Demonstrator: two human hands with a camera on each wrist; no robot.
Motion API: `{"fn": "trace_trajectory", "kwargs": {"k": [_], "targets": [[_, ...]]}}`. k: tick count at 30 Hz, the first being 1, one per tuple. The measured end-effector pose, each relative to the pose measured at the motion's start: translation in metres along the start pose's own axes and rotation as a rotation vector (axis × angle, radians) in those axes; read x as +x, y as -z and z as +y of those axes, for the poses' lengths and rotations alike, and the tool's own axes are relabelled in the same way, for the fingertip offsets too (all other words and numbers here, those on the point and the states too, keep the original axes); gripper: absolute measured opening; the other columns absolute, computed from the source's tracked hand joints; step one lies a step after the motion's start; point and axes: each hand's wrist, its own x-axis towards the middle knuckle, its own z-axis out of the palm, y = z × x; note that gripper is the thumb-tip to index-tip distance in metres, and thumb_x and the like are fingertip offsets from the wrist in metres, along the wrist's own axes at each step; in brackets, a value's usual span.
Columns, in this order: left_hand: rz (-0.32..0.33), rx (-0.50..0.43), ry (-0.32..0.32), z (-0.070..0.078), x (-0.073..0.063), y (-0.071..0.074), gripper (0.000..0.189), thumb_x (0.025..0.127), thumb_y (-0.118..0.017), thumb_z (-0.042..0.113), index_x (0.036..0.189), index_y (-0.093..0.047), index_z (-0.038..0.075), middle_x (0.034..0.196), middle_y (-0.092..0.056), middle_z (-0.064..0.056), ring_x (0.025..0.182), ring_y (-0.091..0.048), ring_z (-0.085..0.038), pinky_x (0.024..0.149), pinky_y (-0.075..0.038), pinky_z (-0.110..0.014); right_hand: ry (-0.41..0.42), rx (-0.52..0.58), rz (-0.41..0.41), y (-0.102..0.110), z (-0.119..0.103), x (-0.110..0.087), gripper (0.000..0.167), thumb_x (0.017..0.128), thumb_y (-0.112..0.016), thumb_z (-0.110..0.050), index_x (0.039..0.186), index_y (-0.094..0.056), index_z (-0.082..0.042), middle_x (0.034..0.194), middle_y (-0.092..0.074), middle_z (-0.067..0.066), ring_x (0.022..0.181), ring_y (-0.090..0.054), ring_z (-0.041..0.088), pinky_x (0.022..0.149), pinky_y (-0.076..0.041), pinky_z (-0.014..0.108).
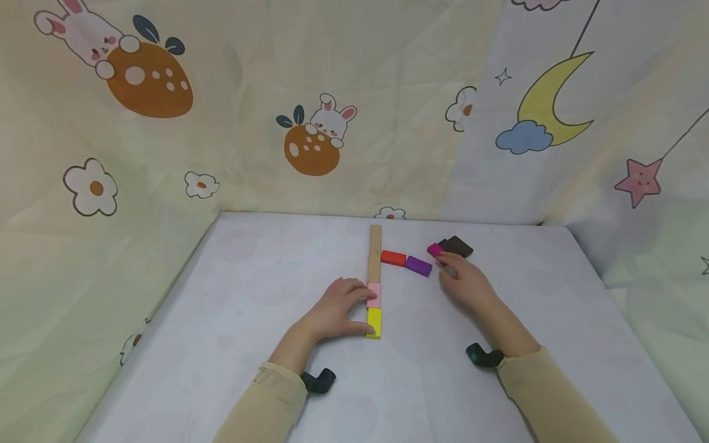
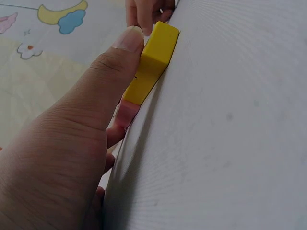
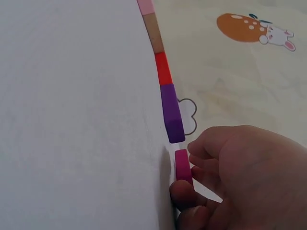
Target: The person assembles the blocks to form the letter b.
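Observation:
My right hand [image 1: 468, 284] pinches a magenta block [image 1: 434, 250] between its fingertips, just right of a purple block [image 1: 418, 266]. In the right wrist view, a fingertip covers one end of the magenta block [image 3: 182, 164], and a small gap parts it from the purple one. A red block [image 1: 394, 258] links the purple block to a straight row of two tan blocks [image 1: 375, 252], a pink block [image 1: 374, 295] and a yellow block [image 1: 374, 320]. My left hand [image 1: 339, 307] rests against that row, thumb touching the yellow block, a finger on the pink one.
Dark brown blocks [image 1: 457, 246] lie beside the right hand, partly overlapped in view. The white tabletop [image 1: 421, 381] reaches back to a printed cloth wall [image 1: 388, 154]. A dark wrist device [image 1: 485, 357] sits at each sleeve cuff.

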Motion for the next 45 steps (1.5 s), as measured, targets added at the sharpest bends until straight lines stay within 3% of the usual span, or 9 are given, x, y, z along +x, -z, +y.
{"fn": "trace_trajectory", "kwargs": {"k": [7,18,28,38,45], "targets": [[0.010,0.000,-0.012,-0.002,0.001,-0.002,0.069,0.075,-0.076,0.062,0.135,-0.055,0.035,0.136,-0.049,0.009,0.134,-0.040,-0.014,0.127,-0.016,-0.044,0.036,-0.012,0.029,0.004,0.003,-0.010,0.034,0.097,-0.056,-0.019,0.127,-0.061,-0.006,0.135,-0.052,0.015,0.126,-0.052,0.037,0.108,-0.041,0.058],[0.012,-0.009,-0.010,-0.001,0.001,-0.002,0.069,0.075,-0.076,0.062,0.135,-0.055,0.036,0.136,-0.050,0.009,0.134,-0.040,-0.014,0.126,-0.018,-0.045,-0.098,0.008,0.098,0.006,0.006,-0.015,0.047,0.096,-0.060,-0.027,0.135,-0.053,0.000,0.134,-0.048,0.026,0.123,-0.050,0.043,0.107,-0.041,0.060],[0.005,-0.004,-0.010,-0.001,0.001,-0.001,0.069,0.075,-0.076,0.062,0.135,-0.055,0.034,0.136,-0.049,0.009,0.134,-0.040,-0.014,0.127,-0.015,-0.044,-0.150,-0.059,0.094,0.004,0.007,-0.002,0.047,0.093,-0.062,-0.029,0.129,-0.057,0.001,0.115,-0.056,0.022,0.094,-0.056,0.033,0.083,-0.050,0.050],[-0.006,0.007,0.007,0.001,0.001,0.000,0.070,0.076,-0.076,0.062,0.136,-0.055,0.034,0.138,-0.049,0.008,0.136,-0.039,-0.015,0.127,-0.016,-0.044,-0.142,-0.068,0.078,0.001,0.013,0.001,0.046,0.094,-0.060,-0.027,0.129,-0.056,0.002,0.115,-0.056,0.023,0.094,-0.056,0.033,0.081,-0.050,0.048],[-0.002,0.003,0.006,-0.001,0.001,-0.001,0.070,0.075,-0.075,0.063,0.136,-0.055,0.035,0.138,-0.049,0.009,0.135,-0.039,-0.014,0.126,-0.016,-0.045,-0.176,-0.039,0.039,0.004,0.004,-0.007,0.044,0.093,-0.061,-0.028,0.126,-0.056,0.001,0.118,-0.056,0.021,0.095,-0.054,0.032,0.080,-0.049,0.044]]}}
